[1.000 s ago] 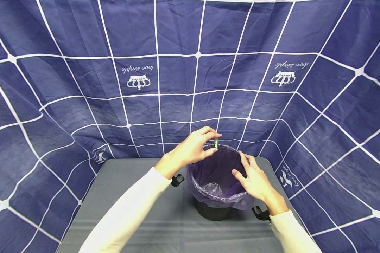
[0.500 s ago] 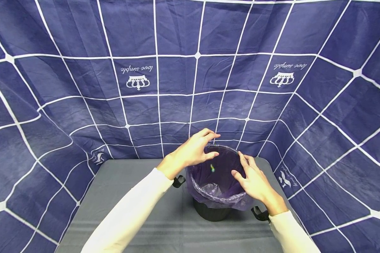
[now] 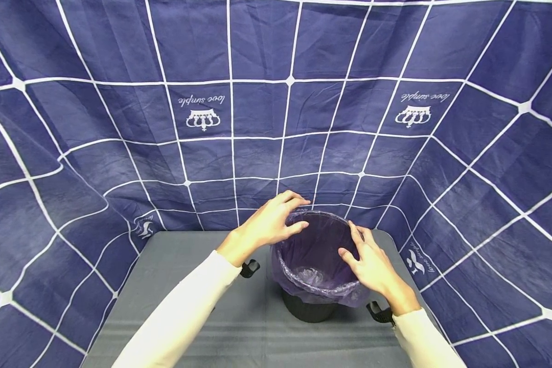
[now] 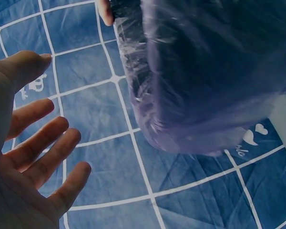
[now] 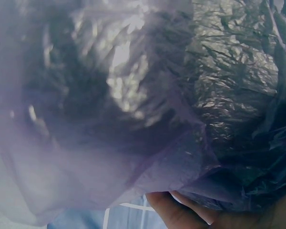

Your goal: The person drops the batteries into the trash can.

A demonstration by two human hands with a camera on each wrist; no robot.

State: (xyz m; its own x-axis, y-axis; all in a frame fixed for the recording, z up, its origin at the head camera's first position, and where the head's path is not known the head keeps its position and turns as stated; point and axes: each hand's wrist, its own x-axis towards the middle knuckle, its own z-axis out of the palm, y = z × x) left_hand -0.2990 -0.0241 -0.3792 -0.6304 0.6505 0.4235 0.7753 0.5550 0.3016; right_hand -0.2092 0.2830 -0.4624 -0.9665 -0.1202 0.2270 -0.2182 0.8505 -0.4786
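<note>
A dark trash bin [image 3: 309, 311] stands upright on the grey table, lined with a thin purple plastic bag [image 3: 299, 286] folded out over its rim. My left hand [image 3: 272, 219] hovers above the bin's left rim, thumb and fingers spread apart with nothing between them. In the left wrist view the same hand [image 4: 35, 143] is beside the bag-covered bin [image 4: 205, 67], fingers extended. My right hand [image 3: 370, 260] rests on the right rim with long, lightly bent fingers, its thumb reaching over the opening. Crumpled film shows at the bin's bottom.
Both wrists carry black camera mounts, the left one [image 3: 250, 268] and the right one [image 3: 380, 312]. A grey table surface [image 3: 188, 286] spreads around the bin. Blue cloth [image 3: 257, 112] with white grid lines walls in the back and both sides.
The left hand let go of a small yellow-green, battery-like cylinder, which fell into the bin and is out of sight now. That hand then drew slightly left. The right hand stayed on the rim.
</note>
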